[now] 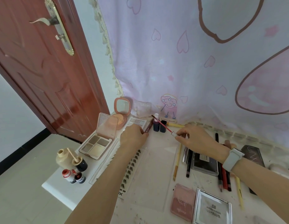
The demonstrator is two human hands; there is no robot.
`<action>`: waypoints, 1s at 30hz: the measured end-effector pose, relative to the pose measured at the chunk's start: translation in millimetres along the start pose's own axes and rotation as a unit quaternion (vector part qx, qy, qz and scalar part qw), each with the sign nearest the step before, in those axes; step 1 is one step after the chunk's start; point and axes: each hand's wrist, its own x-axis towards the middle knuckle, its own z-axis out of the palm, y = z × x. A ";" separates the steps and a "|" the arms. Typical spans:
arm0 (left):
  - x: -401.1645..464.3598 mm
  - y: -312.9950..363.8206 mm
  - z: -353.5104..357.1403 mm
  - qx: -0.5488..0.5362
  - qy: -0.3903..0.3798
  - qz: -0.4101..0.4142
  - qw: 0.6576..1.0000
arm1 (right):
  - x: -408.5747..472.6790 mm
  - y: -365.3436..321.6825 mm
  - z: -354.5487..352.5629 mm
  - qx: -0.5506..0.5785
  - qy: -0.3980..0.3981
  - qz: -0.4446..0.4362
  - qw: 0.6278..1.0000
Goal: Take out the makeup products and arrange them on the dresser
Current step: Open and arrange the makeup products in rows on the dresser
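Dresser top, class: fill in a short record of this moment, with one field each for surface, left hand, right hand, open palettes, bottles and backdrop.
surface: dresser, covered with makeup items
left hand: left hand grips a dark red pencil
right hand: right hand pinches the cap of a pink wand applicator, its tip by a dark lip tint bottle
open palettes: four-pan eyeshadow palette; blush compact with mirror up
bottles: beige foundation bottle, uncapped, near the left edge
backdrop: pink heart-print curtain; red door at left
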 end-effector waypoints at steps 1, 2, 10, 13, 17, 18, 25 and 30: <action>0.0 0.4 1.0 0.006 0.000 0.002 1.000 | 1.1 -1.1 0.4 -0.005 -0.005 0.000 1.000; -0.2 0.6 1.9 0.011 0.001 0.003 1.000 | 2.1 -2.3 0.9 -0.010 -0.009 -0.001 1.000; -3.9 -5.9 1.8 0.036 0.021 0.022 0.999 | 11.5 -13.7 8.2 -0.093 -0.048 -0.036 0.994; -5.2 -9.0 0.9 0.046 0.020 0.027 0.998 | 16.0 -19.1 13.0 -0.102 -0.058 -0.034 0.993; -6.8 -13.8 1.0 0.064 0.024 0.029 0.997 | 18.2 -24.2 17.5 -0.101 -0.064 -0.028 0.992; -7.3 -15.2 1.2 0.063 0.026 0.030 0.997 | 18.4 -25.0 17.9 -0.100 -0.066 -0.025 0.992; -9.5 -18.1 1.2 0.051 0.033 0.030 0.998 | 17.6 -27.1 19.6 -0.119 -0.065 -0.020 0.991; -9.5 -18.0 1.1 0.059 0.033 0.030 0.997 | 18.0 -29.0 21.0 -0.129 -0.059 -0.013 0.990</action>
